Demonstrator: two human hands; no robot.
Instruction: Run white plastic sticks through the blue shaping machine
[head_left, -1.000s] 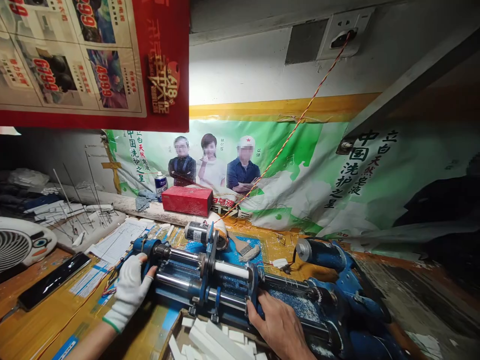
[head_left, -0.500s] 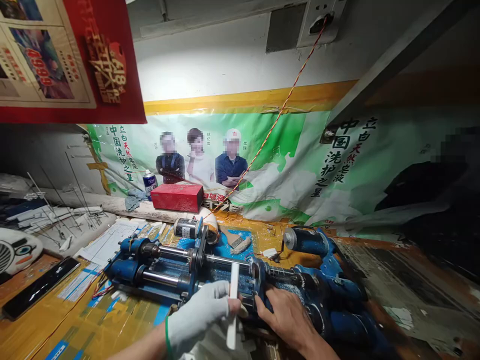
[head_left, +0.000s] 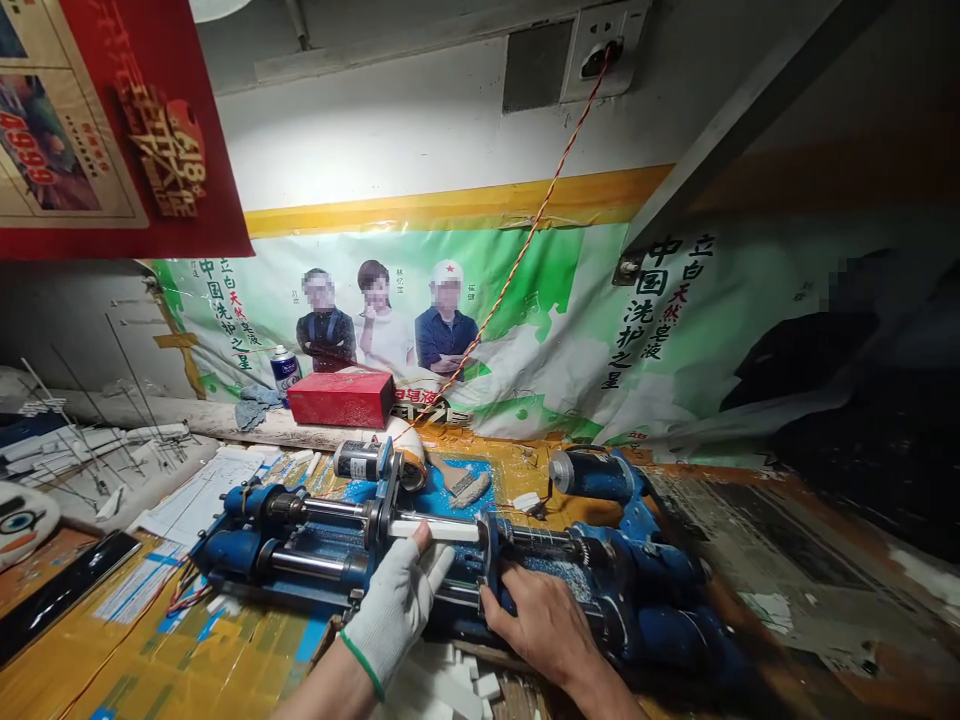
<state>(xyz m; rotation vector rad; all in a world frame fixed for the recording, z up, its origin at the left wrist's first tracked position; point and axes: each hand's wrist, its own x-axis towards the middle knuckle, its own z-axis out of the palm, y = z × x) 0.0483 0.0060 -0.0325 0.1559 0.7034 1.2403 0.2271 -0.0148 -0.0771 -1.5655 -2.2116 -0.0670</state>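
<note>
One slim white bar (head_left: pixel 456 533) | pinched: knit-gloved left hand (head_left: pixel 399 594) | right hand (head_left: pixel 546 616): grip unclear

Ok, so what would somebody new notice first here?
Probably the blue machine across the lower middle, where the white-gloved left hand touches a white bar and the bare right hand rests farther right. The bright red box behind it also stands out, in front of a green banner. A red poster fills the upper left corner.

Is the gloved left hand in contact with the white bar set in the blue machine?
Touching: the head view shows the left hand with its bare thumb tip pressed over the white bar, no gap visible.
</note>
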